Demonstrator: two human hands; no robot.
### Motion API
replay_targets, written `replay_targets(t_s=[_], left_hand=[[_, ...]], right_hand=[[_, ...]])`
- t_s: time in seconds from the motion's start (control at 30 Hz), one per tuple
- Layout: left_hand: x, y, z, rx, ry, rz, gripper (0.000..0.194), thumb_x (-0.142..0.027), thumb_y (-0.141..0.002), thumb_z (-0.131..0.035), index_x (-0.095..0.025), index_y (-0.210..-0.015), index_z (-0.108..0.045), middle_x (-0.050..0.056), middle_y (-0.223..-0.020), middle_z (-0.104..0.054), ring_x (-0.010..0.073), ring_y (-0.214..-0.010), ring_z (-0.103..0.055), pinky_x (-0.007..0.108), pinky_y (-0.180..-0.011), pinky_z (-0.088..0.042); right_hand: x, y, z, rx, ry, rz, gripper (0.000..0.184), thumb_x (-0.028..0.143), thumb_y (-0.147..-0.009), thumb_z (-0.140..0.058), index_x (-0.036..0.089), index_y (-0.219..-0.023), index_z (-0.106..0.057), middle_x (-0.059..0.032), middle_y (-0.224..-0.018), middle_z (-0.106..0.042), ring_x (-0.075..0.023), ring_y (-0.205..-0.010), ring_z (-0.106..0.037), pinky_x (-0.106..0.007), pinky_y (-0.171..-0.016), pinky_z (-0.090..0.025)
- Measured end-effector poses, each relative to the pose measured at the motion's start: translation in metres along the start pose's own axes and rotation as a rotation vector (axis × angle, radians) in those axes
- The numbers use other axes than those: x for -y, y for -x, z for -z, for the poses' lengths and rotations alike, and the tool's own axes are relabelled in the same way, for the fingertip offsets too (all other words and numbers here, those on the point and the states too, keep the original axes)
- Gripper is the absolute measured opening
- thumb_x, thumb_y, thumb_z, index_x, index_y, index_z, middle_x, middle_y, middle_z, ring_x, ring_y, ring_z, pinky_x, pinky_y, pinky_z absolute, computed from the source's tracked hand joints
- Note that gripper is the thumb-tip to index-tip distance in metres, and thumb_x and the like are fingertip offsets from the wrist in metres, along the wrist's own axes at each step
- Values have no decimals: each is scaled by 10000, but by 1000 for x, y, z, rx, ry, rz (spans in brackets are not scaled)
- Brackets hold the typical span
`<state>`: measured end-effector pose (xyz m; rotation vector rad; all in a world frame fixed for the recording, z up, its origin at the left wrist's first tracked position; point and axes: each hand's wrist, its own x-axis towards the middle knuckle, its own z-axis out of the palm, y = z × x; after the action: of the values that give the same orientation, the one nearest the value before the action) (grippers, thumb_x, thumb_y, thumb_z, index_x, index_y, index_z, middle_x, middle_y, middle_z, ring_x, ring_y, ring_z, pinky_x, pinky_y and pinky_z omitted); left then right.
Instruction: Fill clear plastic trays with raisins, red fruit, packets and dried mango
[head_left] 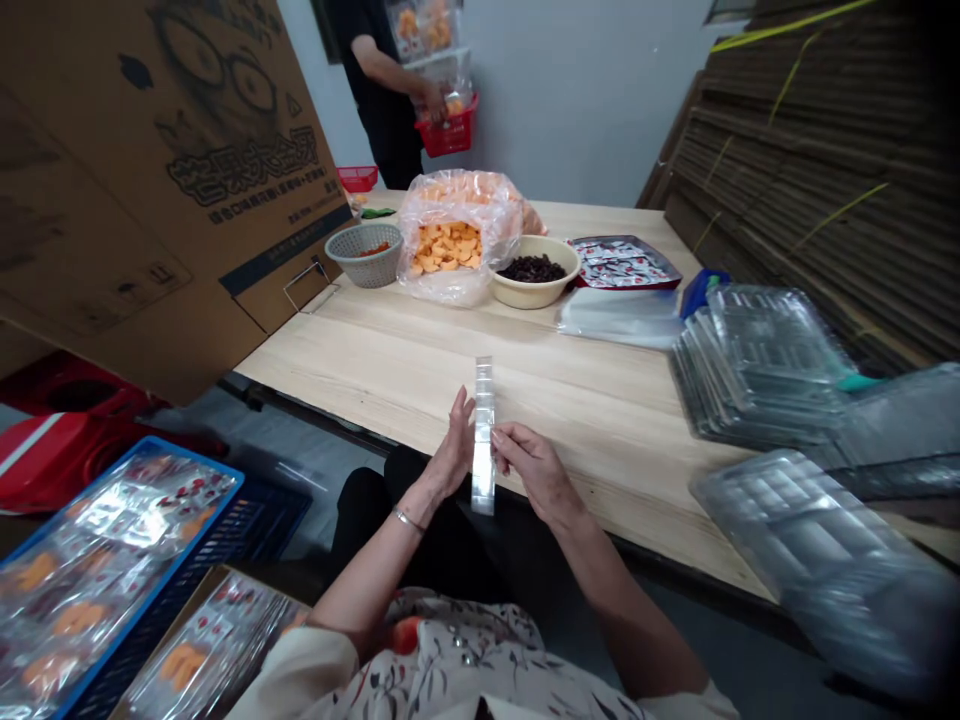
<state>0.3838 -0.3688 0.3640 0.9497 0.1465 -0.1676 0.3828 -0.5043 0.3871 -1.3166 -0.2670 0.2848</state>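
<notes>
Left hand [450, 447] and right hand [537, 472] part open, plastic strip [484, 435] held between fingertips. Filled packs [97, 560] crated; orange pieces [448, 247] and stacked trays [757, 370] remaining.

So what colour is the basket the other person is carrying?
Red; the basket shows clearly in the head view.

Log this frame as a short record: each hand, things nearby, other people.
Left hand: against a clear plastic strip, bracelet on wrist
Right hand: against the strip's other side
Things: stacked clear plastic trays at right
Rest: wooden table, beige bowl of dark dried fruit, bag of orange pieces
Other person: co-worker carrying a red basket
</notes>
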Motion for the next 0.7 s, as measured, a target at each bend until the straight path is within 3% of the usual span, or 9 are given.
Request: replay_targets(t_s=[0.13,0.27,0.43,0.7], left_hand=[[-8,13,-2,55,71,42,1031,-509,-729,-762,-330,-1539,-149,23,-956,-643,97,-533,-560,238,-518,-474],[-18,30,-1,-8,153,3,988,-342,-709,-779,-316,-1519,-215,25,-1062,-620,91,-582,-573,236,-531,-496],[-28,49,10,-55,219,-74,952,-286,-673,-789,-285,-1491,-301,30,-1083,-623,109,-667,-597,229,-577,-494],[-41,51,33,-45,249,-114,804,-373,-742,-718,-206,-1447,-371,-1,-782,-629,132,-587,-586,261,-576,-478]], right_hand=[[-4,1,-9,7,148,18,275,420,-902,-588,201,-737,-566,52,-576,-436,-118,-548,-389,-269,-560,-324],[-1,8,-25,43,193,59,286,426,-929,-554,208,-744,-541,51,-596,-426,-122,-568,-394,-267,-575,-336],[1,14,-47,99,221,83,285,436,-942,-538,215,-762,-526,50,-616,-420,-125,-577,-385,-267,-579,-335],[-7,-10,-58,167,108,80,258,425,-903,-589,213,-766,-537,47,-638,-455,-119,-570,-395,-256,-559,-338]])
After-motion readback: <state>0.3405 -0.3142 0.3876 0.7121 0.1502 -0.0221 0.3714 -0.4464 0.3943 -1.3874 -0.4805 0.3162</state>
